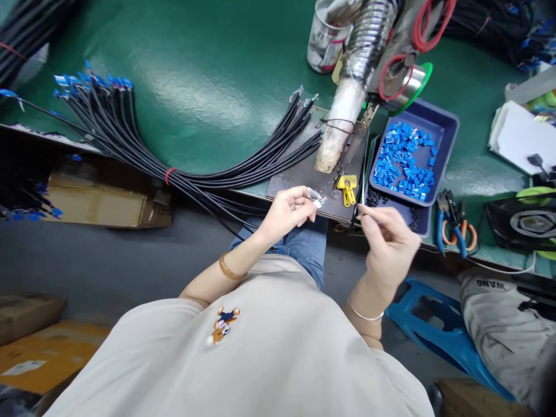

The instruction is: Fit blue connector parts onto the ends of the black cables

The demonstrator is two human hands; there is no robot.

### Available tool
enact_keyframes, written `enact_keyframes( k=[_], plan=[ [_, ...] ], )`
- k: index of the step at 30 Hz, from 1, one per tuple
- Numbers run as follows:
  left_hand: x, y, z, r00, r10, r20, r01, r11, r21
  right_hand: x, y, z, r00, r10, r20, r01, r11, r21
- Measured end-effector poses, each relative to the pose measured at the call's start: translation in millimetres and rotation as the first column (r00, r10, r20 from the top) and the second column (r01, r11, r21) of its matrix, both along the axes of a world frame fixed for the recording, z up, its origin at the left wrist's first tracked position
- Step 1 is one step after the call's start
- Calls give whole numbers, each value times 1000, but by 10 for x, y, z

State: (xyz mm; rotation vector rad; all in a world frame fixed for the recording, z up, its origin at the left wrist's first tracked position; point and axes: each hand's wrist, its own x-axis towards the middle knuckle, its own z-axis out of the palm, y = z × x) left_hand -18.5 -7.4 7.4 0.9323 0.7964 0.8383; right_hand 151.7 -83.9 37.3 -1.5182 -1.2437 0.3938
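Trays [448, 130]: blue conns [406, 162], blk bits [414, 216] | L grip [285, 213] holds wht pc [317, 204] | R grip [390, 236]: unclear

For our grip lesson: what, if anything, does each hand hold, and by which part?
Left hand: whitish wire end, pinched behind its tip. Right hand: can't tell.

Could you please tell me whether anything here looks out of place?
One cable strays left, apart from the rest of the bundle. Small scraps also litter the dark board beside the yellow piece, looking spilled.

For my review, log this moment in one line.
left hand: holding white piece; right hand: grip unclear; blue pieces: in tray; black cables: tied
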Motion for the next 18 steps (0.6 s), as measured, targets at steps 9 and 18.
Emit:
enact_keyframes(
  k=[9,18],
  plan=[
    [78,-33,-27,1000,-15,16,13,988,154,-171,158,-299,968,85,-234,-116,986,-119],
    [13,-26,45,967,-227,-117,251,932,262,-85,167,-287,939,196,-284,-236,965,-113]
  ],
)
